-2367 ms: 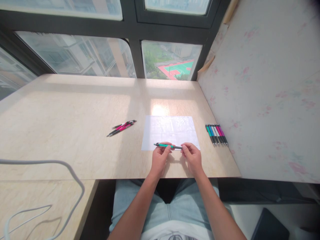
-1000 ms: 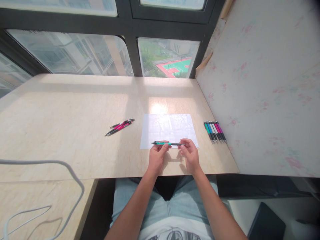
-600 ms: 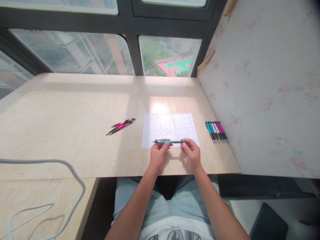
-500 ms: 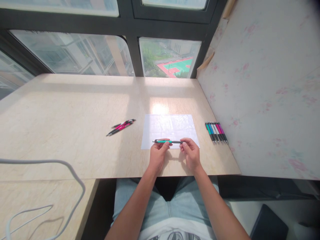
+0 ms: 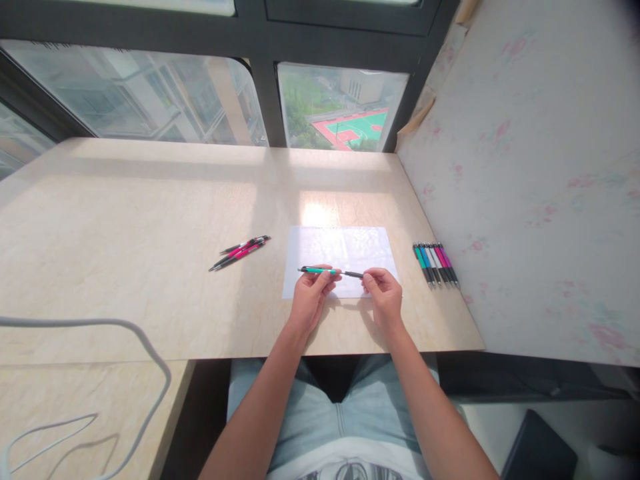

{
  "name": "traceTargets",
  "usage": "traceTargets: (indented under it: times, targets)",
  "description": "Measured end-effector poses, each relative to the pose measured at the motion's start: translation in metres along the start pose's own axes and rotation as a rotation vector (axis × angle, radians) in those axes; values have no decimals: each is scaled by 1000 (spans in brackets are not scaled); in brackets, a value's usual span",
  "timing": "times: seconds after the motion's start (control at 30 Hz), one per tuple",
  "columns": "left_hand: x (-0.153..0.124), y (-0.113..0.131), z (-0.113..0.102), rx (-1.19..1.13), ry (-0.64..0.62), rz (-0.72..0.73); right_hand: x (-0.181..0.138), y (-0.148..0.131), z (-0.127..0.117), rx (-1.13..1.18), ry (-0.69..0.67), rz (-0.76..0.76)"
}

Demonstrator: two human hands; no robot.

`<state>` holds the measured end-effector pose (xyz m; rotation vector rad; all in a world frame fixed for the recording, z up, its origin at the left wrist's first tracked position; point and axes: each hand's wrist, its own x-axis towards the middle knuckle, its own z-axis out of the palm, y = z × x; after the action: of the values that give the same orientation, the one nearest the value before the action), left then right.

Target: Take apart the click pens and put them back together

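Note:
My left hand [image 5: 310, 300] is closed around the green barrel [image 5: 311, 270] of a ballpoint pen, whose clip end points left. In my right hand [image 5: 385, 297] the fingers pinch the pen's black grip section [image 5: 355, 275] at its tip end. The two parts stand a little apart, and a thin light piece, perhaps the refill, shows between them. Both hands are just above the near part of a white sheet of paper [image 5: 340, 243] on the table.
Several pens [image 5: 241, 253], pink and dark, lie slanted left of the paper. To the right, a neat row of several coloured pens [image 5: 436, 265] lies near the wall [image 5: 540, 200]. A grey cable [image 5: 125, 325] curves at lower left. The window [image 5: 345, 110] borders the table's [image 5: 150, 233] far edge.
The pen's black grip section has come away from the green barrel, opening a gap. My hands have moved slightly apart and a little farther up over the paper.

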<state>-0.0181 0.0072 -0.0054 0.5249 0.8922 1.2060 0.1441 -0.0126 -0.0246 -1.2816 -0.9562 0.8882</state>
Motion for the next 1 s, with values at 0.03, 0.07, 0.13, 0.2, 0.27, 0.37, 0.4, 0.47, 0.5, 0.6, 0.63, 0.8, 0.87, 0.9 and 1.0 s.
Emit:
traceTargets:
  times: [0.03,0.07,0.13,0.2,0.27,0.37,0.4,0.47,0.5,0.6,0.63,0.8,0.87,0.9,1.0]
  targets:
    - [-1,0,0,4,-8,-7,0,-1,0,-20,0,-19]
    - [-1,0,0,7,-14,-12,2,-4,-1,-45,-17,-45]
    - [-1,0,1,3,-12,-16,7,-11,-3,-128,-102,-120]
    - [0,0,0,-16,2,-12,15,-23,-6,-253,-220,-216]
    - [1,0,-1,-43,17,-4,23,-36,-9,-381,-321,-306]
    - [5,-1,-4,-97,30,26,36,-54,-13,-522,-451,-405]
    - [5,-1,-4,-117,34,39,40,-59,-13,-557,-479,-430]
    - [6,-1,-5,-159,37,61,46,-66,-15,-604,-504,-473]
    - [7,0,-5,-179,37,69,49,-68,-15,-613,-507,-490]
    - [7,1,-6,-222,49,92,55,-73,-18,-613,-520,-509]
    - [8,1,-6,-229,59,102,56,-74,-20,-609,-523,-500]
    - [8,1,-7,-244,87,140,59,-56,-31,-572,-336,-377]
    - [8,1,-7,-258,85,134,59,-41,-31,-604,-246,-313]
    - [8,1,-7,-268,84,130,59,-34,-30,-626,-208,-287]
    - [8,2,-7,-287,87,126,57,-16,-20,-728,-85,-257]
